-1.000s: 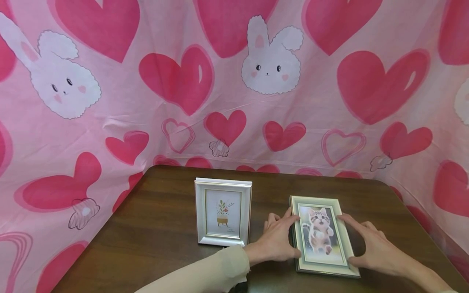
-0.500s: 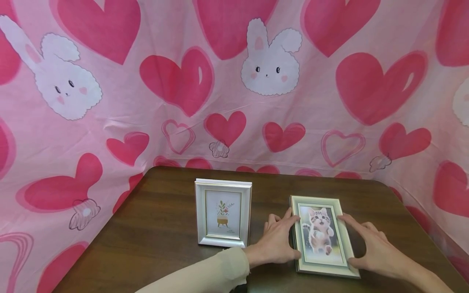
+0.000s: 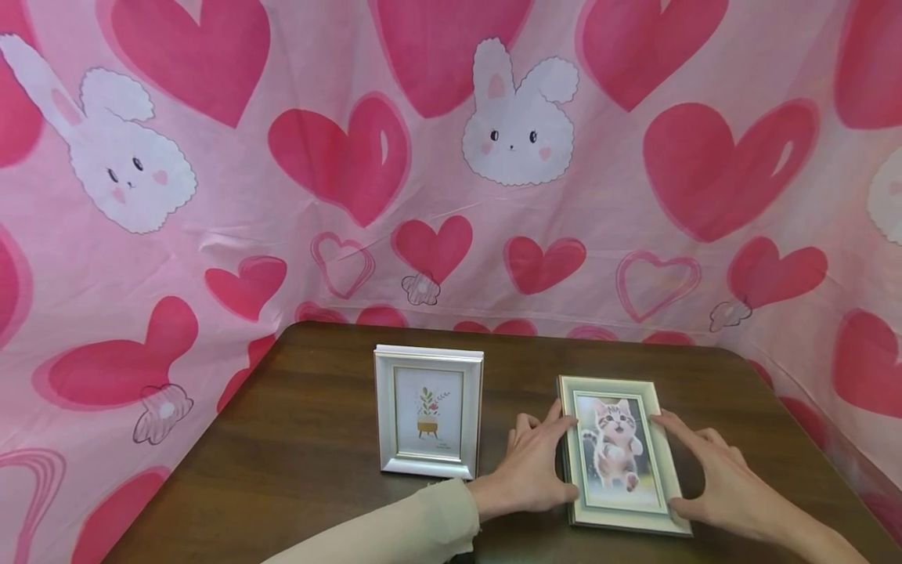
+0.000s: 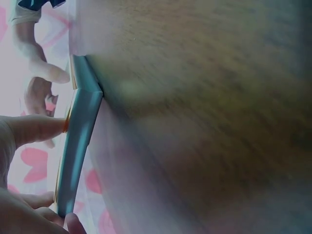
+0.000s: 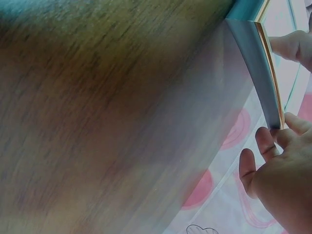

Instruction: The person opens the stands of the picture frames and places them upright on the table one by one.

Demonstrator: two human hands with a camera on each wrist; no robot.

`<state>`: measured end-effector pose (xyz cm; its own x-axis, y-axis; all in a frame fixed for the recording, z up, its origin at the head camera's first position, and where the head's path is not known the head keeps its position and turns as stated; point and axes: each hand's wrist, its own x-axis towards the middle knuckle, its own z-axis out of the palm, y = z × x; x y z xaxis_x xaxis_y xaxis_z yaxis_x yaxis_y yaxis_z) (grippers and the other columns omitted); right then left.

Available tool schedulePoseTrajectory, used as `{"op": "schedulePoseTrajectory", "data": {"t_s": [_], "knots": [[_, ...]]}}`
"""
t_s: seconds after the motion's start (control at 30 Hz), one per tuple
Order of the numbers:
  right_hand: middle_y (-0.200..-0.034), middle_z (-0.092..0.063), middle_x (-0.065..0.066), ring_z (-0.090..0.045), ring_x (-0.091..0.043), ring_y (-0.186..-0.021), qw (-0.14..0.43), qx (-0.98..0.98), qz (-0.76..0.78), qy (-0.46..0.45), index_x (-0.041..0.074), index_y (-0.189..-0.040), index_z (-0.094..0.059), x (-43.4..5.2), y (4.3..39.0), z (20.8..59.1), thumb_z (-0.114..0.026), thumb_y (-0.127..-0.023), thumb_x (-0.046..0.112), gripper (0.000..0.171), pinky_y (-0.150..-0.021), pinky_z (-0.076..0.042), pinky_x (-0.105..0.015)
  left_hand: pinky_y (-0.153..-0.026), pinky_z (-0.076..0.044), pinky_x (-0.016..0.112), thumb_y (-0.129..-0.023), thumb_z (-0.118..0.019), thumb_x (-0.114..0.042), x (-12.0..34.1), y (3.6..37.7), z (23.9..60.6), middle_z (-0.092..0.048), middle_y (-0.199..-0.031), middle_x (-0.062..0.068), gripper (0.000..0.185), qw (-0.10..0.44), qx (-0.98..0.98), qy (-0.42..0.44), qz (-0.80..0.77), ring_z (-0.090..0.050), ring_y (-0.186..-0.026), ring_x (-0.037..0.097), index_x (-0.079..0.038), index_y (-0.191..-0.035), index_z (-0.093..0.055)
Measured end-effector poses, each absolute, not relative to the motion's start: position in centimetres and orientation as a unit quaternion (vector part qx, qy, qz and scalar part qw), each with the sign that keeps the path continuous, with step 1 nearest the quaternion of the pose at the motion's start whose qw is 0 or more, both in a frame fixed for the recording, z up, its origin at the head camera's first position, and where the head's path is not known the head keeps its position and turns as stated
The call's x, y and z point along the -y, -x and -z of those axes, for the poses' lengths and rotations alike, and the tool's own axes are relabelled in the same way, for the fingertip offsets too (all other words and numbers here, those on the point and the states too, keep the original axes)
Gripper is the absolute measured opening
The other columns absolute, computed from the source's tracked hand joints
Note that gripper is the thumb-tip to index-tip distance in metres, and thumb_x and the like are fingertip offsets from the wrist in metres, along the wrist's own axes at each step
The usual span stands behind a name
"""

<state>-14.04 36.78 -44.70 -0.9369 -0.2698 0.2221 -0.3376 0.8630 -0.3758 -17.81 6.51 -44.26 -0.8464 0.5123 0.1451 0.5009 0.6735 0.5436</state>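
A pale green picture frame [image 3: 618,457] with a kitten photo rests face up on the dark wooden table [image 3: 303,439], right of centre. I cannot tell whether it lies flat or is tipped up. My left hand [image 3: 546,462] holds its left edge, thumb on the front border. My right hand [image 3: 694,470] holds the right edge the same way. In the left wrist view a finger of the left hand [image 4: 44,165] presses the frame's side [image 4: 80,131]. The right wrist view shows the right hand [image 5: 278,131] pinching the frame's rim [image 5: 258,63].
A white frame [image 3: 428,411] with a small plant print stands upright just left of my left hand. A pink cloth [image 3: 451,157] with hearts and rabbits hangs behind and around the table. Bare wood lies in front of the white frame and to its left.
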Motion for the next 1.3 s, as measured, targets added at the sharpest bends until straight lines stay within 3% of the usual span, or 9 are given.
{"op": "schedulePoseTrajectory", "data": {"t_s": [0.27, 0.47, 0.7, 1.3], "knots": [[-0.152, -0.047, -0.032, -0.05, -0.031, -0.111, 0.081, 0.962, -0.213, -0.154, 0.015, -0.16, -0.039, -36.66, 13.85, 44.63, -0.102, -0.055, 0.025, 0.123, -0.085, -0.034, -0.053, -0.092, -0.038, 0.03, -0.07, -0.096, -0.027, -6.43, 17.65, 44.18, -0.03, -0.17, 0.001, 0.091, 0.004, -0.915, -0.28, -0.292, -0.041, -0.113, 0.015, -0.027, -0.151, -0.055], [-0.152, -0.048, -0.029, -0.05, -0.035, -0.112, 0.074, 0.964, -0.211, -0.144, 0.015, -0.161, -0.037, -36.7, 13.69, 44.55, -0.102, -0.056, 0.025, 0.124, -0.082, -0.041, -0.063, -0.095, -0.04, 0.035, -0.07, -0.096, -0.026, -6.38, 17.46, 44.24, -0.027, -0.171, 0.001, 0.091, 0.001, -0.914, -0.281, -0.293, -0.04, -0.115, 0.015, -0.028, -0.151, -0.055], [-0.151, -0.049, -0.032, -0.049, -0.03, -0.11, 0.113, 0.957, -0.211, -0.164, 0.015, -0.16, -0.041, -36.6, 13.57, 44.88, -0.104, -0.053, 0.022, 0.125, -0.082, -0.032, -0.051, -0.093, -0.04, 0.034, -0.071, -0.096, -0.027, -6.36, 17.42, 44.21, -0.027, -0.171, 0.001, 0.091, -0.004, -0.914, -0.284, -0.289, -0.04, -0.114, 0.014, -0.028, -0.151, -0.055], [-0.151, -0.048, -0.034, -0.047, -0.027, -0.107, 0.138, 0.954, -0.203, -0.172, 0.017, -0.16, -0.04, -36.48, 13.24, 45.12, -0.104, -0.049, 0.021, 0.128, -0.081, -0.03, -0.049, -0.093, -0.04, 0.033, -0.072, -0.095, -0.03, -6.3, 17.07, 44.19, -0.027, -0.172, 0.002, 0.092, -0.021, -0.917, -0.293, -0.269, -0.041, -0.119, 0.016, -0.026, -0.153, -0.052]]}}
